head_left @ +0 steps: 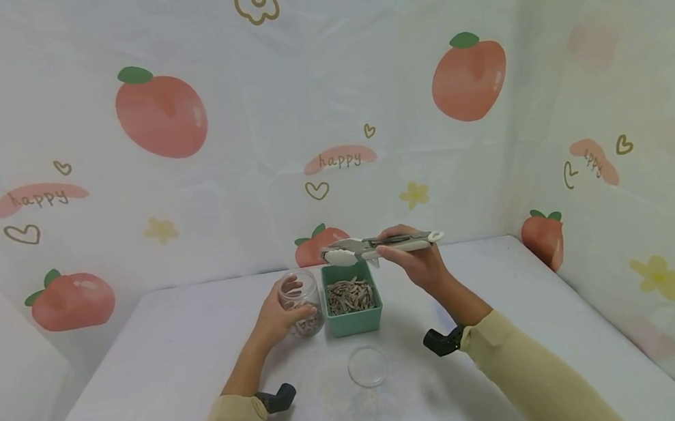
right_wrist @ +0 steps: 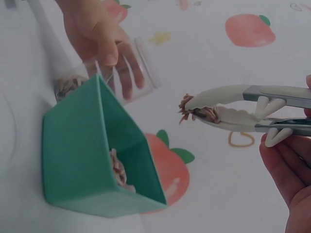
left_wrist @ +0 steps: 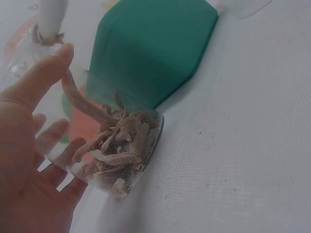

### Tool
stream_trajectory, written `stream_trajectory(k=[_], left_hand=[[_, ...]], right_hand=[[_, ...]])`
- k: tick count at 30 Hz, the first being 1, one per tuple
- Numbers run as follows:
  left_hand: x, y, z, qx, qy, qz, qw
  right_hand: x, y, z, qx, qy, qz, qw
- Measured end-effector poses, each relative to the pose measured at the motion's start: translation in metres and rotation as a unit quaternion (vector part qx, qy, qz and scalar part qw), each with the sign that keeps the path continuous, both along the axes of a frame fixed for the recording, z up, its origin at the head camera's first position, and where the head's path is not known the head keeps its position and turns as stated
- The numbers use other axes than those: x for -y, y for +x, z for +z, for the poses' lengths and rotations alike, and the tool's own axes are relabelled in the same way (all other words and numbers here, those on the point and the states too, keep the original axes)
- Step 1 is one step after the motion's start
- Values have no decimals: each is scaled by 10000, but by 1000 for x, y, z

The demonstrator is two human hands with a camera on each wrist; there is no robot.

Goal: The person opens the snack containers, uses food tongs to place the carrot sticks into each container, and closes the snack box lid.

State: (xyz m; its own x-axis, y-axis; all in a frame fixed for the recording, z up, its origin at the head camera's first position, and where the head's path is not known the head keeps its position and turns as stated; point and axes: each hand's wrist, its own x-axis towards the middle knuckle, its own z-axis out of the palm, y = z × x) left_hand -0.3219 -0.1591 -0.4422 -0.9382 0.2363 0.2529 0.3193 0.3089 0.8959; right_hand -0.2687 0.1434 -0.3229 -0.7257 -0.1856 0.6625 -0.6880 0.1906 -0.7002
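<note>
My left hand (head_left: 273, 319) grips a clear jar (head_left: 302, 284) around its side, thumb on the near face. Brown dried strips (left_wrist: 116, 150) lie at the jar's bottom, with one longer piece leaning up the wall. My right hand (head_left: 420, 267) holds white-and-grey kitchen tongs (head_left: 403, 243) by the handles. Between the tong tips a small bunch of strips (right_wrist: 206, 114) is pinched. The tips are raised over the far end of a green box (head_left: 355, 324), close to the jar's mouth. More dried strips (head_left: 349, 295) fill part of the box.
A round clear lid (head_left: 368, 366) lies on the white table (head_left: 205, 361) in front of the box. Behind the table hangs a white backdrop (head_left: 237, 200) with peach prints. Each wrist wears a black camera mount (head_left: 444, 341).
</note>
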Motion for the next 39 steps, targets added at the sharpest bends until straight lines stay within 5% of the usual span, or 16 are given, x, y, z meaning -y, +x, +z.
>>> stream_trajectory(k=[17,39], left_hand=[[0,0,2,89,-33,55,9999],[-1,3,5,308,-359,422,9980]], right_hand=[[40,0,6,383,-457,1049,9927],[51,2,1,889,224,629,9938]])
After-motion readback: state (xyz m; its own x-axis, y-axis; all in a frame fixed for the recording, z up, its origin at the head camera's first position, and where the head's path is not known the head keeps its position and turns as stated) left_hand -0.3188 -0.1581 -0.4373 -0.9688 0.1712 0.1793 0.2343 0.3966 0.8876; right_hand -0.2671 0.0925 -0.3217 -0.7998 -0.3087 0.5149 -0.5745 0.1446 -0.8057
